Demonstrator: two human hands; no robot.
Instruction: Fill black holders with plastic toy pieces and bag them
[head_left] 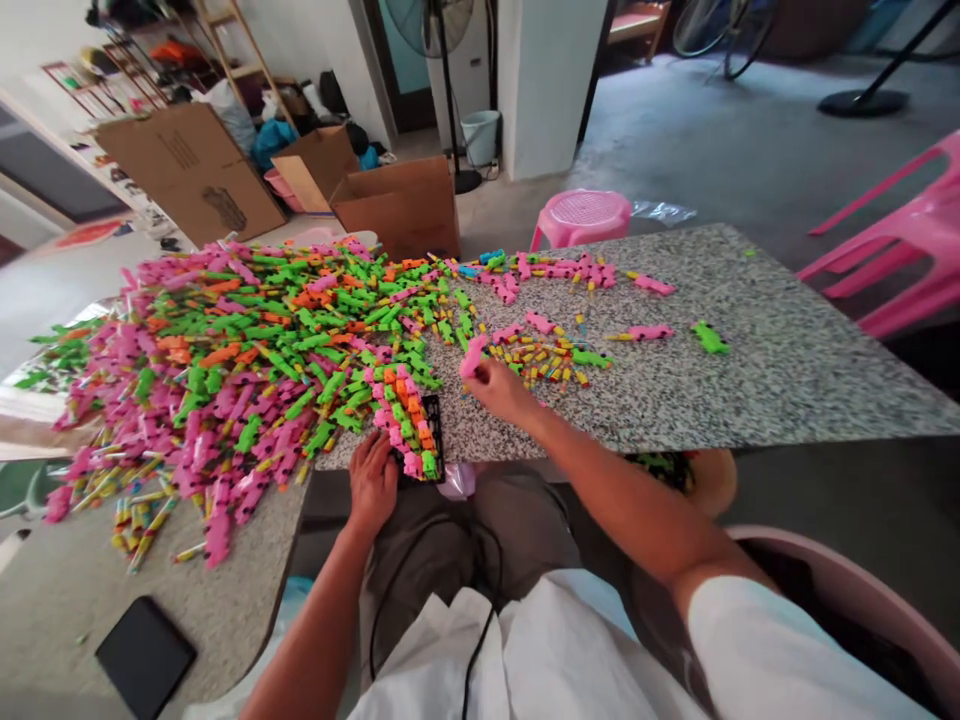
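Observation:
My right hand [501, 388] reaches over the stone table with its fingers pinched on a small pink animal-shaped toy piece [473, 354]. Beside that hand lie loose yellow-and-red sticks [536, 362] and a few pink pieces. At the front edge of the table, my left hand [373, 482] is curled against the side of a black tray [435, 420]. Rows of pink, orange and green toy pieces [405, 415] fill this tray. A large heap of similar pieces on sticks [247, 350] spreads to the left, close to my left hand.
More pink pieces [585, 270] lie along the far edge, with a lone green piece [709, 338] to the right. A black flat device [145, 656] rests at lower left. Pink stool [585, 215], cardboard box [401, 210] and pink chair [907, 240] stand around the table.

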